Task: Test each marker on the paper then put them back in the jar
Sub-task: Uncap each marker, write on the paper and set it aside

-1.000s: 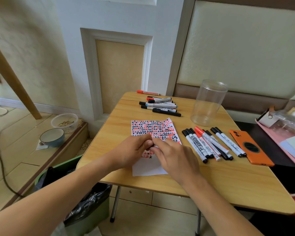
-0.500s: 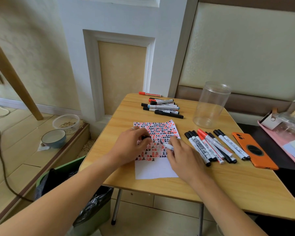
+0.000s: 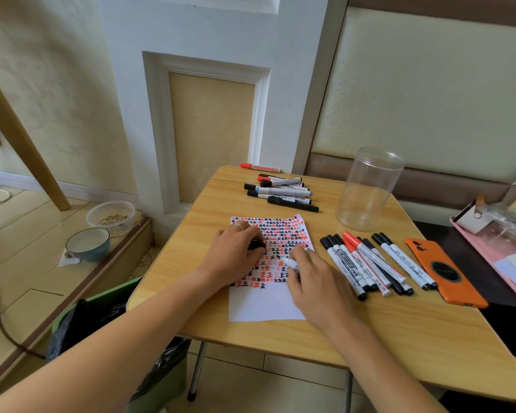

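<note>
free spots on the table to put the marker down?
Bare wood: left strip between paper and table edge; the near edge below the paper and phone; a gap between far markers and paper. Crowded: between paper and phone, packed with the marker row; the jar takes the far right.

Two bare hands were in view, the left hand (image 3: 236,254) and the right hand (image 3: 316,281). One white sheet of paper (image 3: 265,305), one clear plastic cylindrical jar (image 3: 367,189) and one orange phone (image 3: 447,272) lay on one wooden tabletop (image 3: 399,347). One white-barrelled marker (image 3: 290,263) sat in the right hand. About nine capped markers lay in the near group (image 3: 370,263); the far cluster (image 3: 280,192) held roughly six, overlapping too much for a sure count. Two bowls sat on the floor: one clear plastic bowl (image 3: 111,217), one blue-rimmed ceramic bowl (image 3: 87,244).
</note>
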